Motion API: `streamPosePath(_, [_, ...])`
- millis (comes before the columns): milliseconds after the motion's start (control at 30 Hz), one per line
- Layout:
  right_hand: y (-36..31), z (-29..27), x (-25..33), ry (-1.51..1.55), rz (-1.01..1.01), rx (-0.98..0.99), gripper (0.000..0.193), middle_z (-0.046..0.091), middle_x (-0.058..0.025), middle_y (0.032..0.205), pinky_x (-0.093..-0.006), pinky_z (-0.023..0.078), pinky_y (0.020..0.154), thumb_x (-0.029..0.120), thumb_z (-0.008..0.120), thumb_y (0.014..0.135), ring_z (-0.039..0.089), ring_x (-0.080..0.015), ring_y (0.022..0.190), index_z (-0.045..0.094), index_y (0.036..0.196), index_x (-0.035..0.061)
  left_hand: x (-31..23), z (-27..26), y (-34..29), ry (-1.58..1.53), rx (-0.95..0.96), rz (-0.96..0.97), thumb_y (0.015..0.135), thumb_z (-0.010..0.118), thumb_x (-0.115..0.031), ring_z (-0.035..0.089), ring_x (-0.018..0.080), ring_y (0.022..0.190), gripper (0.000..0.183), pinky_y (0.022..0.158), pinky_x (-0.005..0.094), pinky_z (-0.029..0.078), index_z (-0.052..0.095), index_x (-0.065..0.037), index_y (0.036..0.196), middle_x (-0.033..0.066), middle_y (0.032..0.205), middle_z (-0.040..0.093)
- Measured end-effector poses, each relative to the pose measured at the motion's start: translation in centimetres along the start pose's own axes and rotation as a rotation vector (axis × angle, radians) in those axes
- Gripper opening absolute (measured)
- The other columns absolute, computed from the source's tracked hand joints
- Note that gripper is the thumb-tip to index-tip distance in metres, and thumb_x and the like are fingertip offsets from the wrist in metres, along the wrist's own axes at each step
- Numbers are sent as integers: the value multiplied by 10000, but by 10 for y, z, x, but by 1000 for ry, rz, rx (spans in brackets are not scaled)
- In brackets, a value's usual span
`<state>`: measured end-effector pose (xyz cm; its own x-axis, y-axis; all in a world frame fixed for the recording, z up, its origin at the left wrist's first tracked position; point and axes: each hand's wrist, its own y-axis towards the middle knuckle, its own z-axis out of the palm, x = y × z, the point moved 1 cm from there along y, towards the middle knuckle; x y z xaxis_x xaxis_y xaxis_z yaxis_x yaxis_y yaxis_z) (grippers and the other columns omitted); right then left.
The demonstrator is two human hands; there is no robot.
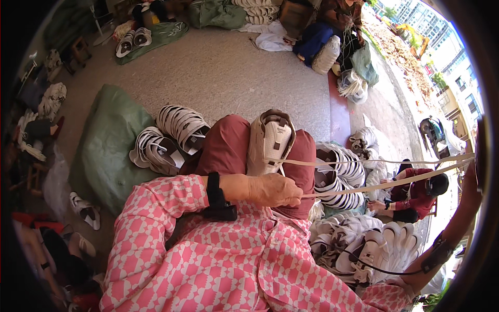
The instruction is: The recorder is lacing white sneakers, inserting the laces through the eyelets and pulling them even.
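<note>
A beige and white shoe upper stands between my knees, its opening toward the far side. Two strands of a flat cream shoelace stretch taut from the shoe across to the right. My left hand is closed at the near end of the shoe, and the lower strand comes out at its fingertips. Far out at the right rim, my right hand is raised, with both strands running to it. The dark picture edge hides most of its fingers. A black band and small device circle my left wrist.
Stacked shoe uppers lie left of my knees beside a large green sack. More stacks and a pile of white uppers sit at my right. A person in dark red sits beyond them; others work at the back and left.
</note>
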<state>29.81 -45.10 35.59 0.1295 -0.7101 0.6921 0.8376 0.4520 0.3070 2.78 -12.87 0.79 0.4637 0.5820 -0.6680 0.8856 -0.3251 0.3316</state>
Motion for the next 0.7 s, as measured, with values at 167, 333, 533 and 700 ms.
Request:
streamPosePath(167, [53,-179,19,-135,-35,-69,251,482,-68,843,-258,452,671,75,408,1024,477,-145,738,473,1208,-83,-45,-63,-14,-726,85,-66,1034,454,-271,584,170,679,328,618,316,458,560,1,886,59,747,570])
streamPosePath(333, [42,-327,-11,-100,53,-256,110,487,-58,730,-265,440,582,86,482,1003,476,-153,624,484,961,-16,-13,-144,-81,-825,-878,-255,1040,416,-339,558,155,635,348,639,289,494,531,-63,862,26,675,500])
streamPosePath(533, [-2,-242,-234,-483,-45,-564,348,676,-53,921,-200,460,569,55,659,895,528,-63,611,541,1219,12,61,-139,-210,-219,-845,-1247,970,531,-431,652,152,753,449,643,283,501,670,-8,917,62,840,694])
streamPosePath(700, [-65,-127,-368,-810,259,-12,107,703,-81,835,-218,419,416,92,598,924,528,-75,477,643,978,12,35,-101,-119,251,-506,-685,896,622,-169,627,327,747,168,664,366,482,653,-5,885,140,813,659])
